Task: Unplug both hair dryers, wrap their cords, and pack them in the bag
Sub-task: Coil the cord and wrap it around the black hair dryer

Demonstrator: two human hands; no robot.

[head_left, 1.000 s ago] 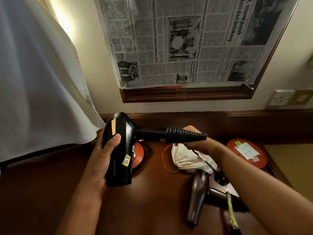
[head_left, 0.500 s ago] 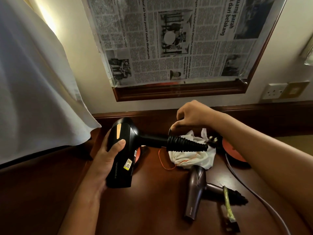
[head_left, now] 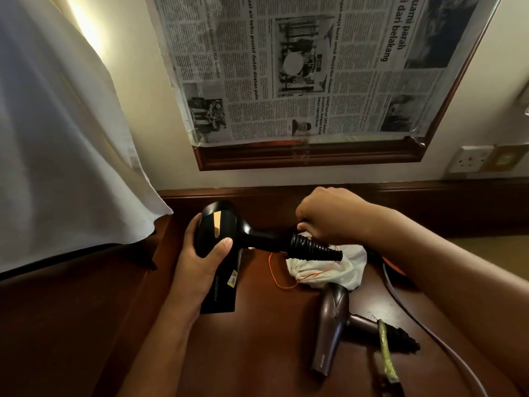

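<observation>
The right hand [head_left: 323, 216] is curled at the ribbed end of the black hair dryer's [head_left: 217, 233] handle; its fingers face away, so what they pinch cannot be told — perhaps the cord there. A grey cord [head_left: 423, 325] runs under the right forearm and off the lower edge. The red disc [head_left: 396, 269] behind that arm is mostly hidden. Lettering on the black dryer's barrel and its yellow sticker is too small to read. The newspaper [head_left: 300, 67] over the framed panel reads "suami parah" and "dari belakang". The left hand [head_left: 200, 262] grips the black dryer's body, thumb across it, holding it above the wooden surface [head_left: 257, 339]. The white drawstring bag [head_left: 337, 270] lies just behind the brown hair dryer [head_left: 332, 325] — that one rests on the surface, a yellow-green tie on its handle.
</observation>
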